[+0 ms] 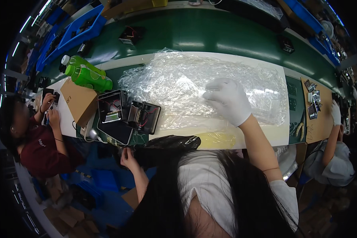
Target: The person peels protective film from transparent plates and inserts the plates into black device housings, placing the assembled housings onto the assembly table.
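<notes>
My right hand point(228, 102), in a white glove, reaches over a wide heap of clear plastic bags point(166, 79) on the table. Its fingers are bent together on the crinkled film and appear to pinch a bag. My bare left hand point(129, 159) is low by the table's front edge, fingertips pressed together; anything between them is too small to make out. Just beyond it lie two open black plastic housings, one point(112, 107) with a silver part and red wires inside, the other point(144, 118) tilted against it.
Green bottles point(87, 75) and a cardboard box point(79, 102) stand at the left. A black bag point(172, 142) and a yellowish bag point(217, 140) lie along the front edge. Co-workers sit at the left point(47, 139) and right point(333, 158). Small metal parts point(314, 97) rest on cardboard.
</notes>
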Demonstrator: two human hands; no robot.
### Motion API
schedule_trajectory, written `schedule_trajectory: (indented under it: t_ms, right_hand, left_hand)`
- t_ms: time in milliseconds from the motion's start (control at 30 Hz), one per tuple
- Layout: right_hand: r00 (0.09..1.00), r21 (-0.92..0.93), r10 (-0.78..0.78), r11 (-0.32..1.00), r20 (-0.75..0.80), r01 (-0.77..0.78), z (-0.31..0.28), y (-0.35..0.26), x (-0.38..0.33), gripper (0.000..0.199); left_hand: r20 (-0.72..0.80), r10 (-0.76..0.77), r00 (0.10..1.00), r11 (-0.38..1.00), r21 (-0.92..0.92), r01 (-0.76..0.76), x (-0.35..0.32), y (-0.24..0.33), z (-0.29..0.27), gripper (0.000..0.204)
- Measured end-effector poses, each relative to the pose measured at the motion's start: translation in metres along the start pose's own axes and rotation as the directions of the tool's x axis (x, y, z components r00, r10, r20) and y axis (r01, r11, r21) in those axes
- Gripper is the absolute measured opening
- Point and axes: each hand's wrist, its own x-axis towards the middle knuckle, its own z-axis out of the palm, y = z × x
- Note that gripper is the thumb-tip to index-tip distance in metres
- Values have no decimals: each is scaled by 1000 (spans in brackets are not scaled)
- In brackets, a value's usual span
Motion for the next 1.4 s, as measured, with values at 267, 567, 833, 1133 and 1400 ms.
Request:
schedule_trajectory:
  t_ms: [267, 567, 833, 1133, 1400]
  right_hand:
    - [831, 263, 493, 864, -259, -430, 15, -8, -4, 12]
    - [479, 708, 720, 661, -503, -251, -72, 32, 7, 23]
    - [196, 653, 640, 628, -743, 423, -275, 125, -53, 30]
    - [378, 444, 284, 772, -881, 455, -231, 46, 0, 17]
    - [948, 278, 126, 960, -293, -42, 30, -110, 109, 45]
  left_hand:
    - [55, 431, 901, 853, 299, -427, 20, -41, 4, 39]
    - [382, 650, 657, 439, 517, -735, 102, -52, -23, 33]
    - [644, 693, 324, -84, 518, -852, 129, -73, -6, 30]
    - [756, -361, 546, 371, 653, -660, -70, 170, -18, 30]
    - [894, 123, 430, 773, 186, -607, -160, 272, 82, 19]
